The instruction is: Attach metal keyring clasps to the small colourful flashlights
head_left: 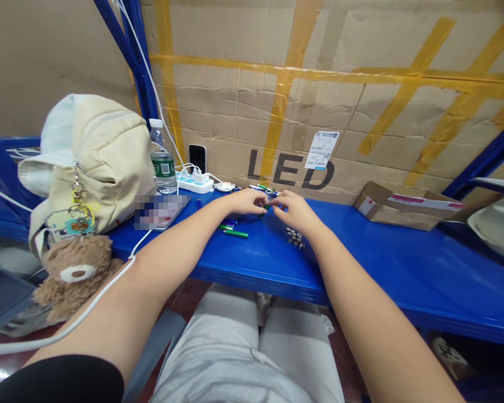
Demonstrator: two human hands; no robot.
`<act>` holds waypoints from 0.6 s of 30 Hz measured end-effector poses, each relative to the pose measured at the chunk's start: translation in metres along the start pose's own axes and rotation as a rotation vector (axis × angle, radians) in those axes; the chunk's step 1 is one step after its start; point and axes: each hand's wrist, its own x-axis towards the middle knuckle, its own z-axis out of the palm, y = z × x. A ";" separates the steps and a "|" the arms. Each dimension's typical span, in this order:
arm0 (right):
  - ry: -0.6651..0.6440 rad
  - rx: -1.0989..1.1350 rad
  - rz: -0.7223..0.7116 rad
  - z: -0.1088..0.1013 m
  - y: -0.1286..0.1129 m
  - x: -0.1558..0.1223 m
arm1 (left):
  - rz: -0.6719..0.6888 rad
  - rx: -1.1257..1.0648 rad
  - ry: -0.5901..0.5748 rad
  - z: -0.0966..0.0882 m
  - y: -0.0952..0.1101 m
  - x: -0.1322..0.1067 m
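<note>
Working with left hand [248,200] and right hand [294,209] close together at the middle of the blue counter [361,252], handling a small green piece [264,210] at the fingertips. Seemingly going through a fine two-handed step on this one part, and so calling, in all likelihood, for a light pinch, steady wrists and careful lining up. Curling the left grip nearly closed, apparently pinching the green piece between thumb and fingers. Bending the right grip into a loose curl just beside it, bringing thumb and forefinger near the same piece; not showing whether holding anything there, so leaving that impossible to tell.

Counting one green piece at the fingertips; one longer green tube [235,233] lying nearer the counter's front edge; at least one blue piece [231,223] lying just behind the tube, overlapping too much for a sure count; one dark blue piece [199,204] lying apart, beyond the left forearm [168,268]. Also counting roughly ten small silver discs [294,238] lying beside the right forearm [353,285], and one cluster of slender parts [272,195] lying behind the hands, too crowded for counting. Farther out, counting one power strip [195,182], one bottle [163,168] and one open cardboard box [411,210].
</note>
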 end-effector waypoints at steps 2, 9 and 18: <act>0.007 -0.015 0.008 -0.001 -0.002 0.000 | -0.004 0.005 0.004 0.000 0.000 0.000; -0.022 -0.039 0.017 -0.003 -0.004 0.000 | 0.051 0.075 0.016 -0.001 -0.001 0.000; 0.049 0.075 0.124 -0.001 -0.007 0.003 | 0.045 -0.108 0.065 0.004 -0.003 0.003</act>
